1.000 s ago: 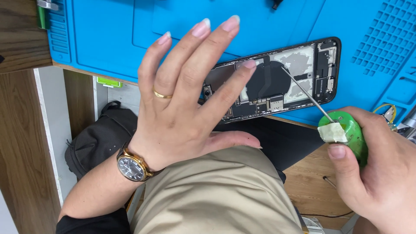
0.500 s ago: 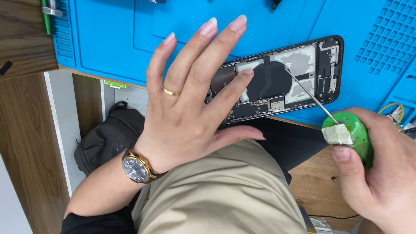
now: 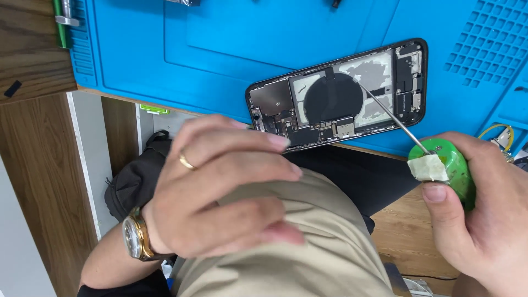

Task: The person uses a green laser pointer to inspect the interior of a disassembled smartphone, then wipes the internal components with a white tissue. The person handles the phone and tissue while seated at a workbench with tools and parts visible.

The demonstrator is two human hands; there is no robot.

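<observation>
Opened phone and screwdriver, head view.
My right hand (image 3: 484,220) closes on the green-handled screwdriver (image 3: 443,165), its shaft angling up-left onto the opened phone (image 3: 338,96); my left hand (image 3: 220,187), half-curled and empty, hovers just below the phone.

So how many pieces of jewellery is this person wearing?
2: a gold ring on the left hand and a gold watch on that wrist. The right hand shows none.

My left hand (image 3: 220,192) hangs palm down, fingers loosely curled and empty, the wrist bent. My right hand (image 3: 484,220) is closed in a grip, thumb pressed forward.
</observation>
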